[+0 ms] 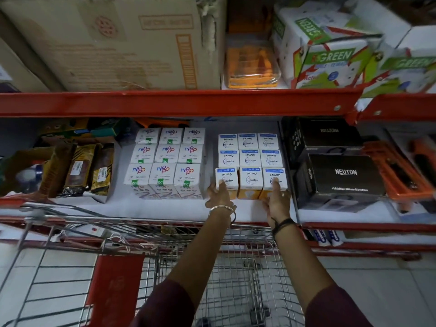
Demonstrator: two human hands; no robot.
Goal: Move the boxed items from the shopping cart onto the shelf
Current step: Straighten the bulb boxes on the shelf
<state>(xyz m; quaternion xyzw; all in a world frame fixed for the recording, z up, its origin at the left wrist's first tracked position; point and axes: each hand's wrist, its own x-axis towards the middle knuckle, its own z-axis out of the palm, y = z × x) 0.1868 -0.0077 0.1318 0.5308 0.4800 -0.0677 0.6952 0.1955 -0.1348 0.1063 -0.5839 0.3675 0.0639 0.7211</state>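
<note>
Both your hands are up at the front edge of the shelf (165,210), squaring the front row of white Wipro boxes (250,179). Left hand (219,197): fingers loosely spread, fingertips on the face of the leftmost front box. Right hand (276,200): index finger pressed against the rightmost front box, remaining fingers partly curled; neither hand is pinching anything. The Wipro block stands three wide, three deep, between the Nippo boxes (162,175) and the black Neuton boxes (339,175). Step looks like final alignment of a placed row. Shopping cart (212,267) below shows no boxes in its visible basket; check there next before reaching again.
</note>
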